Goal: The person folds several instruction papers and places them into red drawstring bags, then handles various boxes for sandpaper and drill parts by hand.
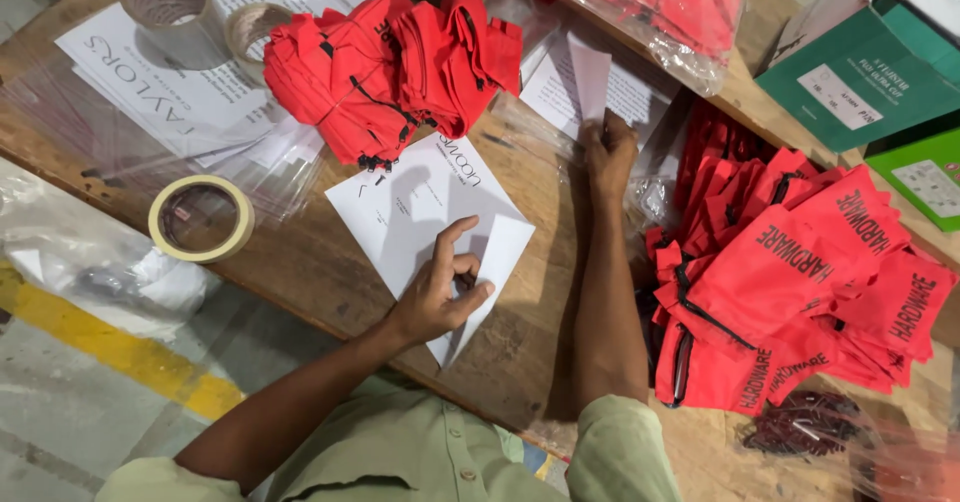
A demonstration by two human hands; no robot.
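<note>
A: Where's the white sheet (pixel 415 207)?

B: Flat on the wooden table (pixel 520 332), near the person's edge. It lies skewed like a diamond, its long axis running from the lower right up toward the upper left, away from the body. Its lower right corner is folded over into a narrow triangle, the tip pointing down toward the person.

A: And the left hand (pixel 440 297)?

B: On that fold. The fingers are bent and pressed down on the crease, forefinger raised a little, thumb tucked beside it. It pins the sheet rather than pinching it.

A: The right hand (pixel 608 152)?

B: Stretched out beyond the sheet, up and to the right of it, fingers drawn together on a second white paper (pixel 592 77) that stands up in a folded point. Whether it grips the paper or only presses it, I cannot tell.

A: What lies round the sheet?

B: Above it, a heap of red cloth bags (pixel 385 62). To its right, a larger pile of red bags (pixel 800 292) with black zips. To its left, a tape roll (pixel 201 218) flat on the table; farther up on that side, two more rolls (pixel 200 17) standing on printed papers under clear plastic. Far right of the sheet, green boxes (pixel 880 82).
</note>
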